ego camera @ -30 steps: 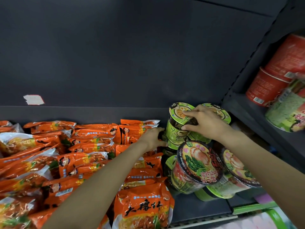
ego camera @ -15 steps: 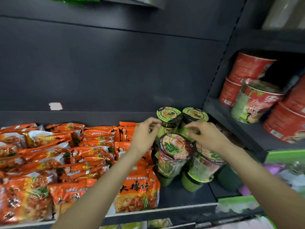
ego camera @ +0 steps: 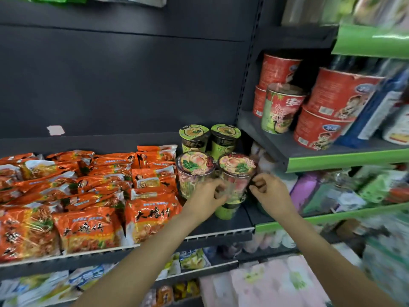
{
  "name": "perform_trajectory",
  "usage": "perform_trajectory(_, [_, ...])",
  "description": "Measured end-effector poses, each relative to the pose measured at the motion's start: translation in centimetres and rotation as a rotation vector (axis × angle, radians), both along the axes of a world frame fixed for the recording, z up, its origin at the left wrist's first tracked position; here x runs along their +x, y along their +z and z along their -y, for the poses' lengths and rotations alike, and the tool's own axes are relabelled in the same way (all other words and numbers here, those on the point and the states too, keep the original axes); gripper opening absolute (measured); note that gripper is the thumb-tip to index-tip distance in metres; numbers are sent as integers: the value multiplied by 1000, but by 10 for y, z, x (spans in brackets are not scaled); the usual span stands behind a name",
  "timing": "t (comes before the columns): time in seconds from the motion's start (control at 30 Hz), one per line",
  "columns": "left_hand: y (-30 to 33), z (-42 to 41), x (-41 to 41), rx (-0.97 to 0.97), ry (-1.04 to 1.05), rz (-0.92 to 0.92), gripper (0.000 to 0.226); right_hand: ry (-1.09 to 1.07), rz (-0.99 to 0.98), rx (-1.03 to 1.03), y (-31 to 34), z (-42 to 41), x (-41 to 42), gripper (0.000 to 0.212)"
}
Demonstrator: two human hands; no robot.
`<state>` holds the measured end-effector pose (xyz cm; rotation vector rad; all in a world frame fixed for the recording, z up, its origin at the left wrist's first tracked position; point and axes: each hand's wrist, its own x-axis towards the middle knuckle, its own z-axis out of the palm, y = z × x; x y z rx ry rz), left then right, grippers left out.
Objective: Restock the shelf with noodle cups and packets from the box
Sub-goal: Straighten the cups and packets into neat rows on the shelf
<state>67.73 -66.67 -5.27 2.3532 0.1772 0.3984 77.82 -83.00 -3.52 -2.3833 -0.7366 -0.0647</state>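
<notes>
The front-right noodle cup (ego camera: 236, 176), a clear plastic-wrapped cup with a round printed lid showing pink meat and green leaves, stands on top of a green cup base (ego camera: 225, 211) near the front edge of the dark metal shelf (ego camera: 223, 227). Half a second ago both hands were higher, at the two green-lidded cups (ego camera: 209, 138) in the back row; now they are lowered to the front row. This suggests that the back cups are settled and the front stack is being straightened.

The left hand (ego camera: 207, 199) is seen at 8 o'clock of this cup, its fingers curled against the cup wall. The right hand (ego camera: 269, 191) is at 4 o'clock, its fingers bent beside the cup; whether it really grips cannot be told.

A twin cup (ego camera: 194, 171) stands just beside at 9 o'clock. Further at 9 o'clock, orange foil noodle packets (ego camera: 88, 196) are laid in rows. At 2 o'clock, red paper bowls (ego camera: 332, 107) are stacked on a neighbouring shelf. The box is not seen.
</notes>
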Motion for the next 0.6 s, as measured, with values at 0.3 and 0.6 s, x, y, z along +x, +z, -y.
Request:
perform_trajectory(0.3, [-56, 8, 17, -488, 128, -392, 71, 53, -454, -41, -63, -2, 6, 72])
perform_trajectory(0.6, [-77, 8, 43, -584, 139, -358, 66, 19, -412, 109, -83, -22, 19, 71])
